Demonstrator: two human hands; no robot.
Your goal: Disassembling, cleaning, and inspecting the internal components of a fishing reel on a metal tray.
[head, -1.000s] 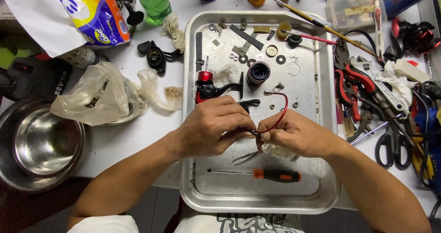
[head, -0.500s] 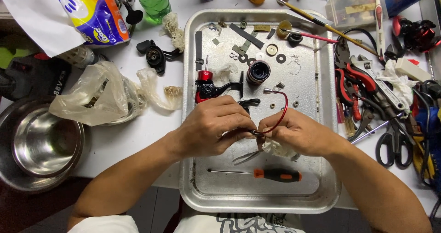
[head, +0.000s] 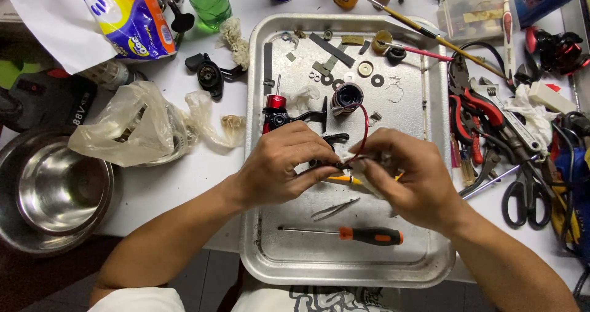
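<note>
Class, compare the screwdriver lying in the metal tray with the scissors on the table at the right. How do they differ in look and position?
The screwdriver is one straight shaft with an orange and black handle; the scissors have two crossing blades and black loop handles. The screwdriver lies crosswise inside the tray, near its front edge; the scissors lie outside it, among other tools. The screwdriver lies alone; the scissors sit in clutter. Neither is touched by a hand.

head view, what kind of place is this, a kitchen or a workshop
Most likely a small repair workbench, not a kitchen. A metal tray holds washers and small dismantled parts plus a screwdriver, and pliers and scissors lie heaped to the right. Both hands work a small part above the tray.
</note>
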